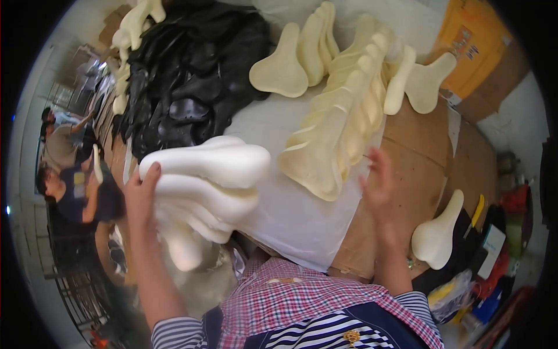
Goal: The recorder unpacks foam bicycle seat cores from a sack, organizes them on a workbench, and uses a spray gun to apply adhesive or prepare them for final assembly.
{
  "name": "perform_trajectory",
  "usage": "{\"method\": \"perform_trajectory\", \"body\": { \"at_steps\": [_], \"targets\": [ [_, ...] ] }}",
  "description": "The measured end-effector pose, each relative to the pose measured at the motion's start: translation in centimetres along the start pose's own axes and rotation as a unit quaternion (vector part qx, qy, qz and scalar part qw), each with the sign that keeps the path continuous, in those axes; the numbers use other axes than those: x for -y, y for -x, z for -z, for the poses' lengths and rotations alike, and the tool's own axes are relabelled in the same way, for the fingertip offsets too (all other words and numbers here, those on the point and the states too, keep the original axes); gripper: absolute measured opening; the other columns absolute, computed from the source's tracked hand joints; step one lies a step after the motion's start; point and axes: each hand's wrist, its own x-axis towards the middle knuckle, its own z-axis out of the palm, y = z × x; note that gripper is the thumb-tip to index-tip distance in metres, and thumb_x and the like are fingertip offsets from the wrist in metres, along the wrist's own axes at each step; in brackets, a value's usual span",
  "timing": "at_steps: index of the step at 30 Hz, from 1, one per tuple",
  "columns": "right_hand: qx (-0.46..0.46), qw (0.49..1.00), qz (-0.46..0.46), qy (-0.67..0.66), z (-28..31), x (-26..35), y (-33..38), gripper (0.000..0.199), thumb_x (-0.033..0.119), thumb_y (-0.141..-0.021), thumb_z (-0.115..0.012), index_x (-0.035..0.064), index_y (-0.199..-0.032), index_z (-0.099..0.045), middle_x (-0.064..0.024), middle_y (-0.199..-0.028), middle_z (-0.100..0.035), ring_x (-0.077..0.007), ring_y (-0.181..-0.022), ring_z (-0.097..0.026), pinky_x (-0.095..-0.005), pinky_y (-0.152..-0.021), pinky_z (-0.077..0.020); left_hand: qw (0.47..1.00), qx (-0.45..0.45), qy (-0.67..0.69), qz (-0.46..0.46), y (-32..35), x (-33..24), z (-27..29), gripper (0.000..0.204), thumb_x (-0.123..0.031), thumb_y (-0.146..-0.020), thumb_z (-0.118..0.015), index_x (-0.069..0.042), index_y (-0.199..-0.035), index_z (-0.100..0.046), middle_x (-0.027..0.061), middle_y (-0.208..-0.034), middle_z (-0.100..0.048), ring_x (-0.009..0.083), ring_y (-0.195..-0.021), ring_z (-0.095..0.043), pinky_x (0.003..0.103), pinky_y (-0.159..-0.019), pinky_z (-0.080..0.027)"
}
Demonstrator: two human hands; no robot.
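My left hand [142,189] grips a bundle of white foam bicycle saddle pads [209,166] at its left edge, with the thumb on top. Several pads are nested together and held up above the table's near edge. My right hand [379,177] is empty, its fingers spread and slightly blurred, just right of a long row of cream saddle pads [343,110]. That row lies overlapped on a white sheet [290,215], broad ends toward me. Behind my left hand rises a heap of black saddle covers [186,75].
Loose cream pads [282,64] lie beyond the row; another pad [439,230] rests at the right. Brown cardboard [415,157] covers the tabletop. A yellow carton [471,52] stands far right, above a clutter of bags and boxes [494,250]. Several people [81,186] are at the left.
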Motion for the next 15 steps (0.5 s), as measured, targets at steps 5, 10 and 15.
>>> {"method": "perform_trajectory", "body": {
  "at_steps": [5,10,15],
  "targets": [
    [0.037,0.983,0.083,0.16,-6.3,1.7,4.0,0.049,0.009,-0.071,-0.069,0.0011,-0.116,-0.051,-0.0175,-0.119,-0.051,-0.0332,-0.109,-0.049,-0.0388,-0.09,-0.0419,0.99,0.076,-0.089,-0.082,-10.4,-0.8,-8.9,0.044,-0.032,-0.073,-0.075,0.0,-0.102,-0.066,0.0062,-0.085,-0.067,0.0113,-0.074,-0.06,0.026,-0.069,-0.047],
    [-0.033,0.986,0.051,0.156,-8.8,2.2,4.9,0.038,0.002,-0.071,-0.064,0.001,-0.108,-0.055,-0.0175,-0.109,-0.057,-0.0352,-0.101,-0.052,-0.0398,-0.087,-0.0436,0.994,0.09,0.055,-0.035,-27.2,4.2,-18.1,0.067,-0.041,-0.064,-0.078,0.0,-0.113,-0.06,0.016,-0.112,-0.061,0.0235,-0.101,-0.058,0.032,-0.086,-0.046],
    [-0.046,0.964,0.041,0.257,-9.1,3.1,7.4,0.035,0.0,-0.071,-0.063,-0.0001,-0.105,-0.056,-0.0184,-0.104,-0.058,-0.0351,-0.097,-0.054,-0.0407,-0.084,-0.0445,0.984,0.075,-0.096,-0.131,-21.8,3.1,-21.6,0.077,-0.049,-0.062,-0.076,0.0,-0.118,-0.055,0.021,-0.118,-0.056,0.0336,-0.111,-0.052,0.039,-0.093,-0.042]
  ]
}}
